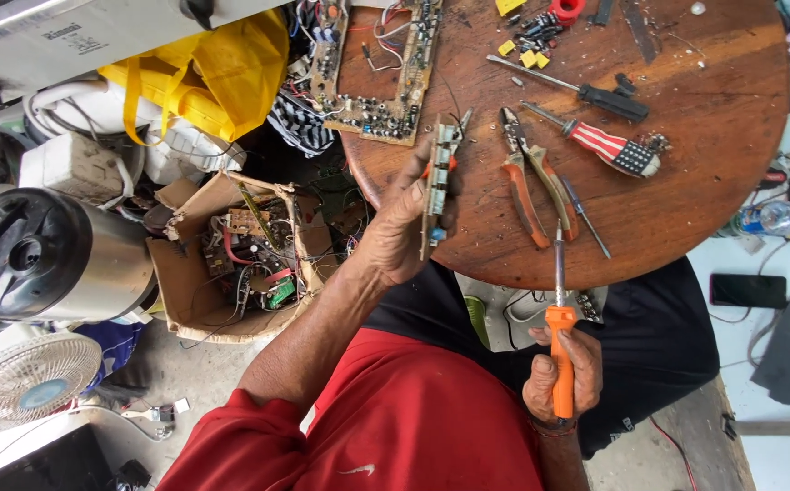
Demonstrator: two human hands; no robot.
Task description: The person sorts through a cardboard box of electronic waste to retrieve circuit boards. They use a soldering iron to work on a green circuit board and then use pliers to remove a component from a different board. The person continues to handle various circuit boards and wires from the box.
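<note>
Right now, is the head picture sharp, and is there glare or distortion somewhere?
Head view: light is soft and even, without hard shadows; the left hand with its small circuit board and the right hand on the orange soldering iron look sharp; the white floor at right is washed out; the wide lens bends the edges.

- Round table [713, 173]: dark wood, worn and dusty.
- Soldering iron [560, 350]: glossy orange plastic handle, metal shaft.
- Box [197, 295]: torn matt cardboard.
- Pliers [527, 182]: dull metal.
</note>
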